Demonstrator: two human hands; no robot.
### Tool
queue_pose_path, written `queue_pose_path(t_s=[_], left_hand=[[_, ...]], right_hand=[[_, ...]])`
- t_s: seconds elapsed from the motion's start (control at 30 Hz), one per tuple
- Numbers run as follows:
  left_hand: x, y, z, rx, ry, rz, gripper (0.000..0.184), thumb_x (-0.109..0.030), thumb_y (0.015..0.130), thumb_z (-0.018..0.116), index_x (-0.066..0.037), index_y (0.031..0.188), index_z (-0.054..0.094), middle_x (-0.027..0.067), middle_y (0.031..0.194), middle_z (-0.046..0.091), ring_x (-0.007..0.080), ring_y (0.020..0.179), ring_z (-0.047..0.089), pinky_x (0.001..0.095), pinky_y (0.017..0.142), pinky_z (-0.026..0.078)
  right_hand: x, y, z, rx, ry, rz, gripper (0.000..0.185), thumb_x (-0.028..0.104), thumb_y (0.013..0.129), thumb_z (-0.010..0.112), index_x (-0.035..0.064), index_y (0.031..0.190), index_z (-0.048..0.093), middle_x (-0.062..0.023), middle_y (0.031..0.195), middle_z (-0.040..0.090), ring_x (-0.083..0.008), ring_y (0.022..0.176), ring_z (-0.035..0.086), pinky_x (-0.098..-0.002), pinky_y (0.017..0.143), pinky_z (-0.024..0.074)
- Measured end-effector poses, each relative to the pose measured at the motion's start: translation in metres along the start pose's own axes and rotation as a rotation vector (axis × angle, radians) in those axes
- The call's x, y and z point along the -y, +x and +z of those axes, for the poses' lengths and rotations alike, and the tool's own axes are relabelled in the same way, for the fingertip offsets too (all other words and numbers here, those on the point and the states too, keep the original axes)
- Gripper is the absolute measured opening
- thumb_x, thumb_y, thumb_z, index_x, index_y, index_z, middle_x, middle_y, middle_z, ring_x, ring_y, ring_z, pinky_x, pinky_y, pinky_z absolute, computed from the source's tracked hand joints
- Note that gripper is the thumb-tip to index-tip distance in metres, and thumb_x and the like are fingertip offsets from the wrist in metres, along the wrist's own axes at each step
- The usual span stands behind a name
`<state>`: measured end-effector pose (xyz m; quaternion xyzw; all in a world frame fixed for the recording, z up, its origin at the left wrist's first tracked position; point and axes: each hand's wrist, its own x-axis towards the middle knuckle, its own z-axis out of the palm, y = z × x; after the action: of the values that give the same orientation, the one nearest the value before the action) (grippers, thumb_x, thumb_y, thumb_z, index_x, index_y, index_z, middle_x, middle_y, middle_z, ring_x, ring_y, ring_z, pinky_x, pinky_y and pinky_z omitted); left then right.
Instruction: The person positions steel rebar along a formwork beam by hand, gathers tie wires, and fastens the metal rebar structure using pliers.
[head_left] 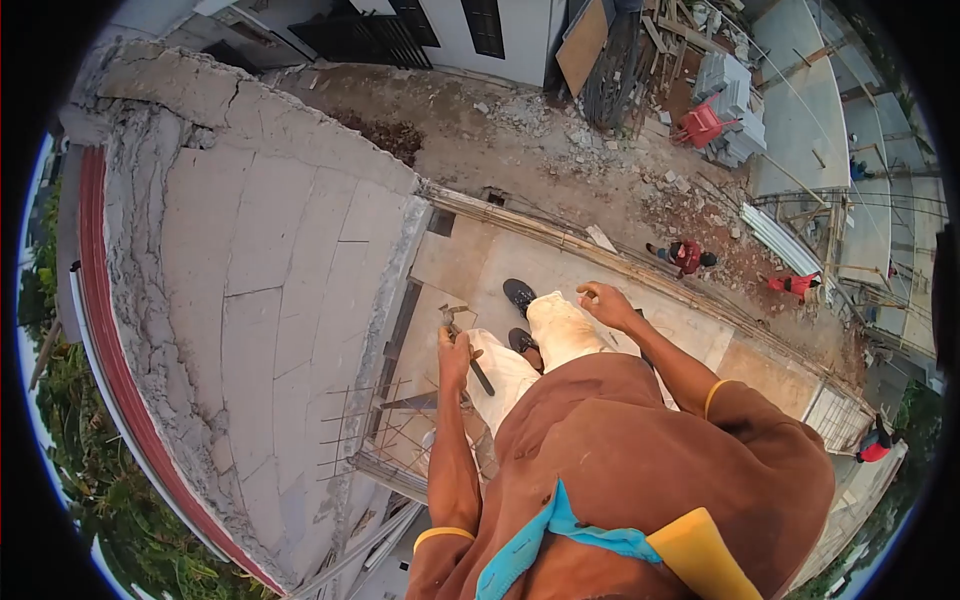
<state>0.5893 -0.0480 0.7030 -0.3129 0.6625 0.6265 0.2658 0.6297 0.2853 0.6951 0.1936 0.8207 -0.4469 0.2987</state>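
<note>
My left hand [454, 345] is closed around a hammer [483, 376]. Its metal head sticks out above my fist and its dark handle slants down past my left trouser leg. My right hand [605, 302] hangs in the air beside my right knee, fingers loosely bent and apart, with nothing visible in it. Below are my pale trousers [562, 330] and dark shoes [519, 294], standing on a board platform [470, 258].
A rough concrete wall [270, 250] rises on the left, with rebar [345, 430] at its lower edge. A bamboo-edged drop runs along the platform. Down on the ground are people [687, 257], a red wheelbarrow [703, 124], stacked blocks [738, 95] and rubble.
</note>
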Motion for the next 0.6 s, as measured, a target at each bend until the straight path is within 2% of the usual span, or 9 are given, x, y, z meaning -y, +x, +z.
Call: queue_pose_path(t_s=[0.07, 0.2, 0.27, 0.37, 0.47, 0.5, 0.53, 0.57, 0.6], left_hand=[[-0.033, 0.019, 0.025, 0.117, 0.189, 0.146, 0.006, -0.013, 0.091, 0.05, -0.01, 0.096, 0.05, -0.0007, 0.075, 0.046, 0.0094, 0.064, 0.047, 0.0269, 0.061, 0.045], [-0.107, 0.044, 0.054, 0.602, 0.701, 0.399, 0.018, -0.017, 0.092, 0.048, -0.006, 0.106, 0.052, 0.0003, 0.078, 0.047, 0.011, 0.07, 0.046, 0.0281, 0.067, 0.044], [-0.141, 0.046, 0.064, 0.755, 0.779, 0.385, 0.024, -0.018, 0.091, 0.048, -0.005, 0.11, 0.054, 0.0014, 0.08, 0.049, 0.0119, 0.073, 0.046, 0.0275, 0.07, 0.043], [-0.177, 0.067, 0.069, 1.142, 1.035, 0.393, 0.028, -0.012, 0.091, 0.047, -0.001, 0.115, 0.055, 0.0082, 0.089, 0.058, 0.018, 0.079, 0.051, 0.0318, 0.072, 0.043], [-0.173, 0.083, 0.065, 1.433, 1.011, 0.129, 0.025, -0.013, 0.091, 0.048, -0.004, 0.112, 0.057, 0.0022, 0.082, 0.051, 0.0125, 0.075, 0.047, 0.029, 0.071, 0.043], [-0.173, 0.087, 0.063, 1.433, 0.996, -0.041, 0.016, -0.013, 0.092, 0.047, -0.008, 0.103, 0.058, 0.0008, 0.087, 0.054, 0.0113, 0.078, 0.05, 0.0281, 0.075, 0.044], [-0.163, 0.093, 0.055, 1.439, 1.004, -0.051, 0.016, -0.013, 0.092, 0.047, -0.008, 0.103, 0.058, 0.0008, 0.087, 0.054, 0.0113, 0.078, 0.05, 0.0281, 0.075, 0.044], [-0.15, 0.098, 0.053, 1.34, 0.764, -0.176, 0.013, -0.012, 0.093, 0.047, -0.009, 0.1, 0.057, 0.0003, 0.088, 0.054, 0.0115, 0.08, 0.052, 0.0282, 0.076, 0.045], [-0.136, 0.103, 0.051, 1.227, 0.525, -0.291, 0.01, -0.011, 0.093, 0.046, -0.01, 0.096, 0.056, -0.0002, 0.089, 0.055, 0.0117, 0.082, 0.054, 0.0284, 0.077, 0.046]], right_hand=[[0.037, 0.004, 0.027, -0.113, 0.044, -0.12, 0.056, 0.031, 0.082, 0.067, 0.0072, 0.131, 0.052, -0.0137, 0.126, 0.058, -0.033, 0.117, 0.054, -0.042, 0.096, 0.0441], [0.087, 0.006, 0.059, -0.375, 0.182, -0.018, 0.071, 0.028, 0.078, 0.072, 0.008, 0.139, 0.041, -0.0133, 0.136, 0.048, -0.0329, 0.124, 0.048, -0.0411, 0.097, 0.0444], [0.094, 0.01, 0.071, -0.697, 0.197, 0.035, 0.08, 0.023, 0.075, 0.075, 0.0092, 0.143, 0.034, -0.0136, 0.141, 0.044, -0.033, 0.125, 0.047, -0.0401, 0.098, 0.0443], [0.105, 0.002, 0.078, -0.821, 0.313, 0.078, 0.083, 0.021, 0.074, 0.075, 0.01, 0.144, 0.032, -0.0142, 0.142, 0.043, -0.0326, 0.126, 0.046, -0.0403, 0.098, 0.0447], [0.14, -0.014, 0.109, -0.889, 0.259, 0.136, 0.073, 0.022, 0.077, 0.073, 0.0106, 0.14, 0.039, -0.0149, 0.137, 0.049, -0.0329, 0.12, 0.053, -0.0398, 0.094, 0.047], [0.161, -0.022, 0.116, -0.743, 0.441, 0.236, 0.067, 0.023, 0.078, 0.072, 0.0099, 0.137, 0.044, -0.0153, 0.131, 0.054, -0.0334, 0.114, 0.056, -0.0397, 0.092, 0.0476], [0.172, -0.02, 0.118, -0.617, 0.613, 0.31, 0.06, 0.024, 0.079, 0.071, 0.0092, 0.133, 0.049, -0.0158, 0.125, 0.058, -0.0339, 0.109, 0.059, -0.0396, 0.09, 0.0482], [0.174, -0.011, 0.144, -0.786, 0.518, 0.179, 0.051, 0.027, 0.082, 0.068, 0.0064, 0.127, 0.054, -0.0171, 0.112, 0.064, -0.0335, 0.1, 0.063, -0.039, 0.086, 0.0493], [0.175, -0.006, 0.168, -0.796, 0.524, 0.176, 0.051, 0.027, 0.082, 0.068, 0.0064, 0.127, 0.054, -0.0171, 0.112, 0.064, -0.0335, 0.1, 0.063, -0.039, 0.086, 0.0493]])
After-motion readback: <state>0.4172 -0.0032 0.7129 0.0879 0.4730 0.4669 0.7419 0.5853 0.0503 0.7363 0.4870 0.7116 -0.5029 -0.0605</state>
